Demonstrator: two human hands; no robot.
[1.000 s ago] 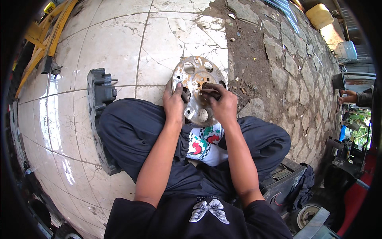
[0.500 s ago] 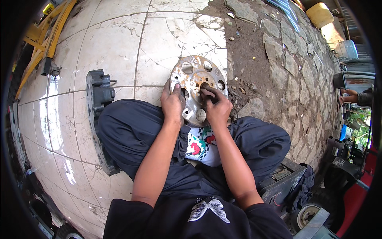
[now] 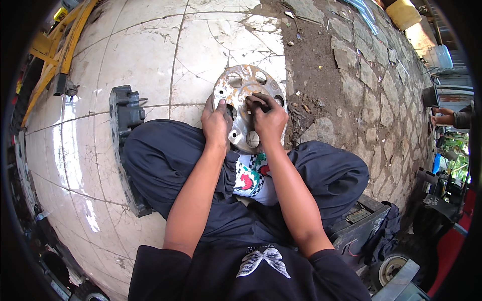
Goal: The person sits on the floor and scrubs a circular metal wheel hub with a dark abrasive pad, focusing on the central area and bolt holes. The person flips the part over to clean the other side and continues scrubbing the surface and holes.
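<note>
A round metal plate [image 3: 237, 96] with large round holes and rusty patches is tilted up in front of my shins. Its left edge is in the grip of my left hand [image 3: 216, 126], the thumb lying on the face and the fingers hidden behind. My right hand [image 3: 271, 119] is over the plate's hub, its dark-smudged fingers curled and pinched together. Whatever they may hold is too small or hidden to make out. Just below the plate a patterned white cloth [image 3: 246, 180] shows between my legs.
A dark cast metal part [image 3: 125, 115] stands on the tiles beside my left knee. A yellow frame [image 3: 68, 47] is at the far left. Beside my right thigh sits a dark box [image 3: 359, 223]. Stone paving [image 3: 369, 103] lies right; another person's legs [image 3: 444, 116] show at the far right.
My right hand has shifted slightly up and left on the plate, and its fingers have curled in more over the hub. The left hand keeps its grip.
</note>
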